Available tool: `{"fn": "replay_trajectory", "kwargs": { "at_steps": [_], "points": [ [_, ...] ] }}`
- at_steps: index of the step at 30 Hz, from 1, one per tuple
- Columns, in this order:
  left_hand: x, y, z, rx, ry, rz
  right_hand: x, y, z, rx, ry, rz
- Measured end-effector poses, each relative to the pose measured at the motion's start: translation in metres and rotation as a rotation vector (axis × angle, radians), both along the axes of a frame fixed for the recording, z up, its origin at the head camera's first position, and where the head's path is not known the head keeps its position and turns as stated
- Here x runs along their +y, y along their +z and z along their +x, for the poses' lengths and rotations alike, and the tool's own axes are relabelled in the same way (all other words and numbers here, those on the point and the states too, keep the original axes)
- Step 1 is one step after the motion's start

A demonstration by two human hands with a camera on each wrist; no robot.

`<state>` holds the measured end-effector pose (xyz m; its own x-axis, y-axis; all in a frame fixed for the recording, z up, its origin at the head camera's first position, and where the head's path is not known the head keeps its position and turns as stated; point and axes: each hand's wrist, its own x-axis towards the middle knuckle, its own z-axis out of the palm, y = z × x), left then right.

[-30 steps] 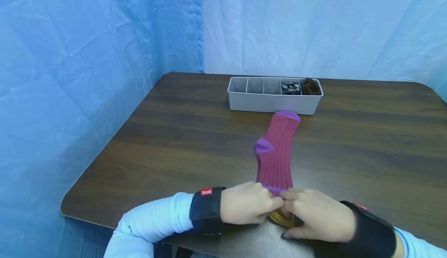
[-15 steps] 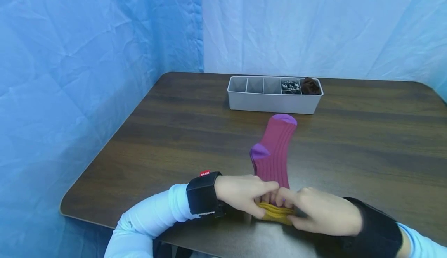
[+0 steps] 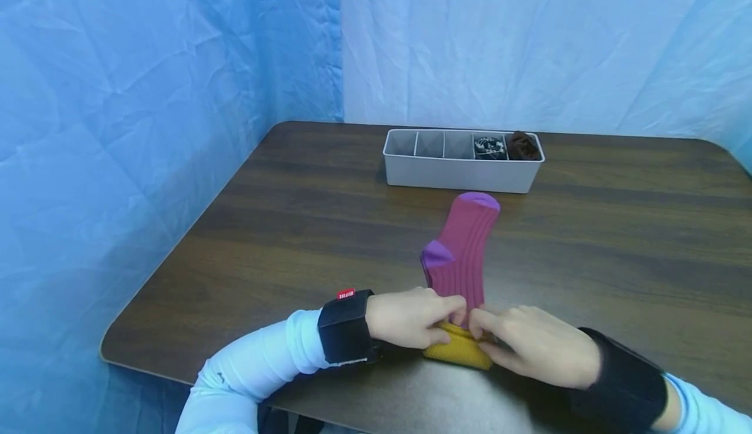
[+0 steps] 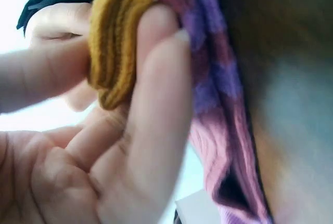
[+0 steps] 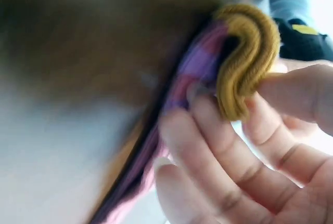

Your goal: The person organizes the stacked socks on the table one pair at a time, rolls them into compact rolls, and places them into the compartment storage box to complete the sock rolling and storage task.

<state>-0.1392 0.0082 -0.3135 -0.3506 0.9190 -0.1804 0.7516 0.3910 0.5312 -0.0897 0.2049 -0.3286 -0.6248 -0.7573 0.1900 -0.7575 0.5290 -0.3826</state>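
A pair of ribbed pink socks (image 3: 461,258) with purple heels and toes lies stacked flat on the table, toes pointing away from me. Their mustard cuff (image 3: 457,350) is folded back over the leg at the near end. My left hand (image 3: 411,318) pinches the left side of this cuff between thumb and fingers; in the left wrist view the mustard fabric (image 4: 115,42) shows as a thick, layered fold. At the cuff's right side, my right hand (image 3: 537,344) pinches it too, and the fold (image 5: 255,52) curls over in the right wrist view.
Beyond the toes stands a light grey divided box (image 3: 458,175). Its right-hand compartments hold a black-and-white patterned bundle (image 3: 489,148) and a brown bundle (image 3: 521,147). The dark wooden table (image 3: 294,225) has its near edge close to my left forearm. Blue sheets (image 3: 176,94) hang behind.
The socks have shifted slightly toward me. Both hands have turned the mustard end up and over, so it now lies as a broad folded band across the leg.
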Motion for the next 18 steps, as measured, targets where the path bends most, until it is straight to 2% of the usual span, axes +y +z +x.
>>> {"fn": "replay_trajectory", "kwargs": {
  "at_steps": [2,7,9,11,15,18],
  "points": [
    [0.000,-0.002,0.002,0.125,0.008,-0.008,0.000,-0.002,0.000,0.069,-0.015,0.017],
    [0.001,-0.002,0.012,0.571,-0.036,0.012,-0.001,-0.001,0.001,0.206,0.015,0.020],
    [0.001,-0.001,0.016,0.679,-0.058,0.000,-0.001,0.000,0.002,0.247,0.024,0.024],
    [0.000,0.001,0.020,0.712,-0.067,-0.038,-0.001,0.001,0.004,0.270,0.027,0.040],
    [0.000,0.003,0.026,0.681,-0.066,-0.129,-0.003,0.003,0.009,0.316,0.030,0.090],
    [0.002,0.002,0.027,0.667,-0.060,-0.142,-0.005,0.004,0.013,0.332,0.038,0.125]
  ]
}}
